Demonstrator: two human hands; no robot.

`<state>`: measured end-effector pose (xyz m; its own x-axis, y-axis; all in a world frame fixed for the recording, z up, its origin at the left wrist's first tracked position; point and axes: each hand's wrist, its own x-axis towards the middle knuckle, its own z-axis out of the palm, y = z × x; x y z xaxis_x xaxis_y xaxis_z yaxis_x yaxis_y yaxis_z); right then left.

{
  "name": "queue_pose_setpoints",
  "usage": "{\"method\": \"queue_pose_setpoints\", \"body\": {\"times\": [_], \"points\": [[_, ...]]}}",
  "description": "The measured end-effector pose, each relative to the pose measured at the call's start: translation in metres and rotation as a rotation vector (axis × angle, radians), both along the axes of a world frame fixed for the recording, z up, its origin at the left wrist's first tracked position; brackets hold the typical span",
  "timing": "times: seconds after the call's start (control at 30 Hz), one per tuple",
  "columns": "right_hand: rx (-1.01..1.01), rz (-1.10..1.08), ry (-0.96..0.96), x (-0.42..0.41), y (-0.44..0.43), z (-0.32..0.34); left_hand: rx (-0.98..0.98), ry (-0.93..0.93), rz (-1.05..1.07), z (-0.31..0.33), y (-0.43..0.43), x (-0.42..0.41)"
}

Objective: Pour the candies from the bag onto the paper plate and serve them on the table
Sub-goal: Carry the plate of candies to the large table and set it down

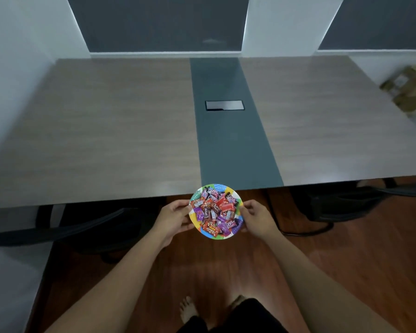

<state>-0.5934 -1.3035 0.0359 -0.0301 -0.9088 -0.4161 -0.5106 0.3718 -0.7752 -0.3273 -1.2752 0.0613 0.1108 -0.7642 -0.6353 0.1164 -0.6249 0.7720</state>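
A colourful paper plate (226, 188) is heaped with several wrapped candies (215, 210) in red, purple and orange. I hold it in the air with both hands. My left hand (174, 218) grips its left rim and my right hand (257, 218) grips its right rim. The plate hovers at the near edge of the long wood-look table (106, 131), its far rim just over the table's dark centre strip (228, 145). No candy bag is in view.
A black rectangular cable hatch (224, 105) sits in the centre strip. Dark chairs (94, 227) are tucked under the table on the left and the right (341, 203). A blurred cardboard box (411, 90) lies at the far right. The floor is red-brown wood.
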Motion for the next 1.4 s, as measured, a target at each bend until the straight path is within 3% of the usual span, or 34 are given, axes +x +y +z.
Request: {"method": "queue_pose_setpoints", "body": {"times": [0.73, 1.4], "points": [[0.031, 0.061, -0.126, -0.094, -0.31, 0.001, 0.0, -0.026, 0.127, 0.004, -0.272, -0.102], [0.036, 0.025, -0.038, -0.061, -0.526, -0.014, -0.014, -0.076, 0.084, -0.032, -0.515, -0.062]]}}
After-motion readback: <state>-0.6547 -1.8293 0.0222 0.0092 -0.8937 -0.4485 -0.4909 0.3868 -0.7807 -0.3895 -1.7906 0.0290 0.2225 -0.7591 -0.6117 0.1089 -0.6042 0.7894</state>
